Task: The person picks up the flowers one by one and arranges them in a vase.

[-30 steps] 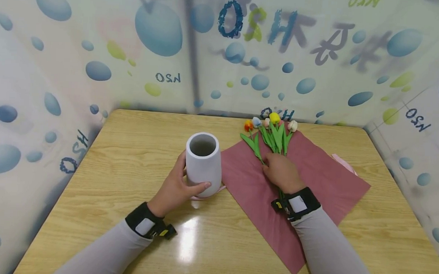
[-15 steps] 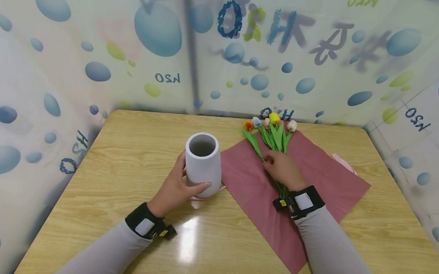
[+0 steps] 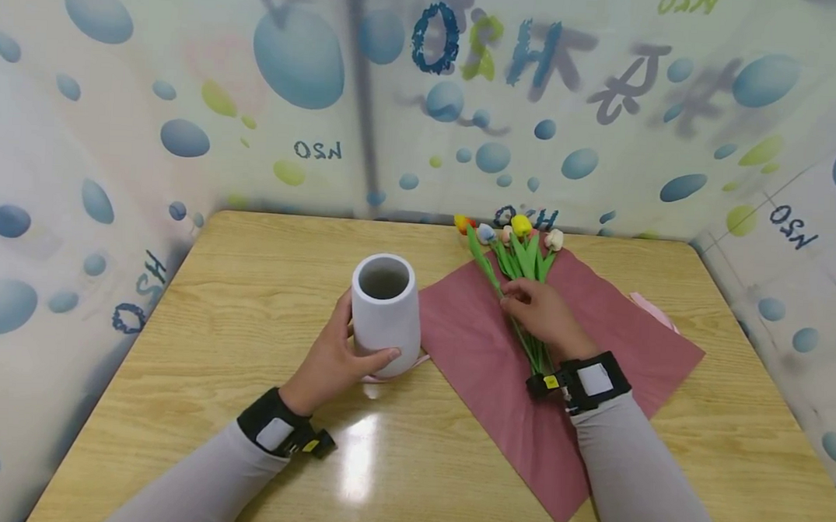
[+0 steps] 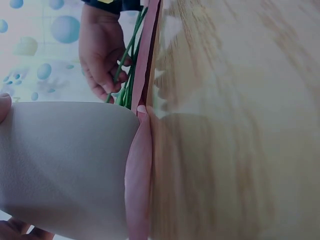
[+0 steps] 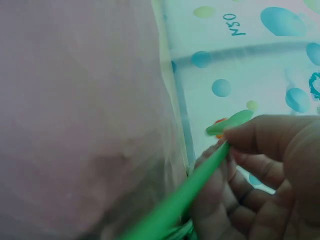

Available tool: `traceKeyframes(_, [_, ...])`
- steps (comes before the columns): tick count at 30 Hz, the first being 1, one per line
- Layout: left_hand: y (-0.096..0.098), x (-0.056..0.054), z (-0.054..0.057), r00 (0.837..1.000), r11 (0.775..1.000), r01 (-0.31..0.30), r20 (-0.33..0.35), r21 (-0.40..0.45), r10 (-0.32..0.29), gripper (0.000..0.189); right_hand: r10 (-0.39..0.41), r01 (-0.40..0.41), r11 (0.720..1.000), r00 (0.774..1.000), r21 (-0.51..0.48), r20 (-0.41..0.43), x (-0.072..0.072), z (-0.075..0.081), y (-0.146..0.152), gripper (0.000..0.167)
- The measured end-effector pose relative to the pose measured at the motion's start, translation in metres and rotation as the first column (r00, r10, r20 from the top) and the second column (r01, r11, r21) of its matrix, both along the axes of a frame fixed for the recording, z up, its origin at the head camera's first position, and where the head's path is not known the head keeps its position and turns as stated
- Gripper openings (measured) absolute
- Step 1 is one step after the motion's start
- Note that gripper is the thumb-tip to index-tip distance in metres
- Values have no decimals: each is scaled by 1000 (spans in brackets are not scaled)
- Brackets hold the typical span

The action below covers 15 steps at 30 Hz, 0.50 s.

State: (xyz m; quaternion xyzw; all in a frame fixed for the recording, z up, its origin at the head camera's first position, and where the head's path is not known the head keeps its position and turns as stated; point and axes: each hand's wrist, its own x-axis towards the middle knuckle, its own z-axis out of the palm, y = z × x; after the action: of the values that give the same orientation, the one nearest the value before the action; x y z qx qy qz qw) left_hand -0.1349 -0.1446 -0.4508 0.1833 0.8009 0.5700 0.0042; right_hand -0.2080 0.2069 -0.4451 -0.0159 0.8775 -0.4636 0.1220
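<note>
We see the vase (image 3: 387,330) near the frame's centre, left of the paper (image 3: 639,341); a tulip bunch (image 3: 526,256) lies on it.

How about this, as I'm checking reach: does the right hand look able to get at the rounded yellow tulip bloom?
Probably yes: nothing visible covers the yellow bloom, and the right hand is nearby. But it pinches the green-stemmed orange tulip, so it would likely need to let go.

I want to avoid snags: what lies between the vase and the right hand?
In the head view, mauve paper lies between the vase and the right hand, with a thin pink strip beside the vase's base.
</note>
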Motion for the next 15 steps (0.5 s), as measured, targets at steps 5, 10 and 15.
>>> traceKeyframes(5, [0, 0, 0, 1000, 1000, 3, -1, 4, -3, 104, -10, 10, 995, 1000, -95, 8, -2, 3, 0, 38])
traceKeyframes(10, [0, 0, 0, 1000, 1000, -1, -4, 1, 1, 105, -26, 29, 982, 999, -185, 21, -1, 9, 0, 42])
traceKeyframes(15, [0, 1, 0, 1000, 1000, -1, 8, 3, 1, 105, -46, 55, 953, 998, -298, 37, 0, 15, -1, 46])
